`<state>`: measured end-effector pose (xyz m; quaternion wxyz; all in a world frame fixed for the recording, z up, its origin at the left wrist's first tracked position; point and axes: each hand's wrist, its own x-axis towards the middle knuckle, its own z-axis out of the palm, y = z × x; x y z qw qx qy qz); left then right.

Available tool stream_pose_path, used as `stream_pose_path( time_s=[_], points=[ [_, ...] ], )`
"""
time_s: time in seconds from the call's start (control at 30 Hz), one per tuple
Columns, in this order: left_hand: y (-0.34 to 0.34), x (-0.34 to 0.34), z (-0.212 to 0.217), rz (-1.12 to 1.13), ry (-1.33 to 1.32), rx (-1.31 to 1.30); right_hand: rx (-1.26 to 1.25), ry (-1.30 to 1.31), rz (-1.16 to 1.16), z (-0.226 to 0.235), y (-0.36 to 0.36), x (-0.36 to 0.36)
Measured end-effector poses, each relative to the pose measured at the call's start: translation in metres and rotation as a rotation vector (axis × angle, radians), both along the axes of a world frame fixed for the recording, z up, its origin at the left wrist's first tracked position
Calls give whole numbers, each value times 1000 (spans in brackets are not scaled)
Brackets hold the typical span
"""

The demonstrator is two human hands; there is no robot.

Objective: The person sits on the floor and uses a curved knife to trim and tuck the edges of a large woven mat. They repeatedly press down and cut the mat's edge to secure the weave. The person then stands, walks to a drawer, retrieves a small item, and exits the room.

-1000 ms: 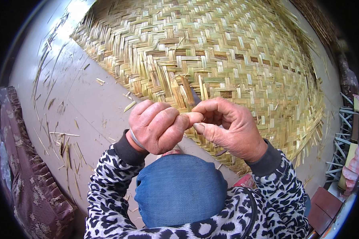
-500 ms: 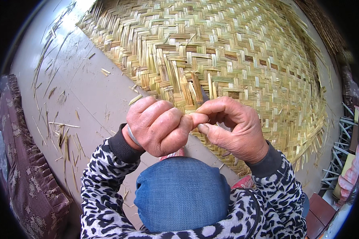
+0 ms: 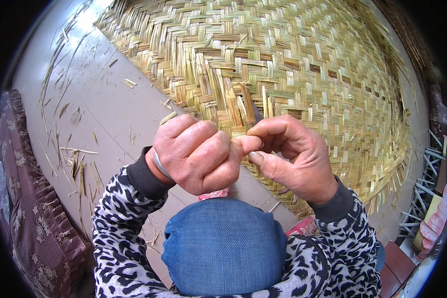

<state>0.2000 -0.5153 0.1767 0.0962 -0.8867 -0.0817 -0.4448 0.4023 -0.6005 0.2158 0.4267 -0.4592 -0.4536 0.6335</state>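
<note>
Weaving looks well along: the woven mat [image 3: 293, 74] spreads wide; at its near edge, left hand [image 3: 196, 154] clenched, right hand [image 3: 293, 154] pinching loose strips [image 3: 247, 105].

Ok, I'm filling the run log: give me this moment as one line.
left hand: fisted, touching right | right hand: pinching strip | mat: on floor | scraps: left of knee

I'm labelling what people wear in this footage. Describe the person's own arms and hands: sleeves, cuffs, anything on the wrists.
Both arms wear long sleeves in a black-and-white leopard-style print, left sleeve and right sleeve, each ending in a plain dark grey ribbed cuff. The left hand is bare, with a thin silver-coloured bangle at the wrist. The right hand is bare too, with no ring or band visible.
</note>
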Motion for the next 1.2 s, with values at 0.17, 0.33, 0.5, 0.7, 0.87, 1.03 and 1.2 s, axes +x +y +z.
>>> stream_pose_path(
  time_s=[0.17,0.33,0.5,0.7,0.87,1.03,1.2],
  points=[
    [6,-5,8,-56,63,87,100,-139,45,4,-1,2],
    [2,-19,17,-96,203,70,196,-182,-31,4,-3,-6],
    [3,-17,18,-83,157,131,226,-213,-29,6,-4,-9],
    [7,-12,18,-91,49,180,302,-320,8,11,-1,-8],
    [6,-15,19,-67,46,176,299,-370,65,16,-2,-5],
    [5,-19,16,-52,60,114,246,-374,64,19,-3,-4],
    [2,-19,9,-21,53,48,261,-430,59,14,-5,-2]
  ],
)
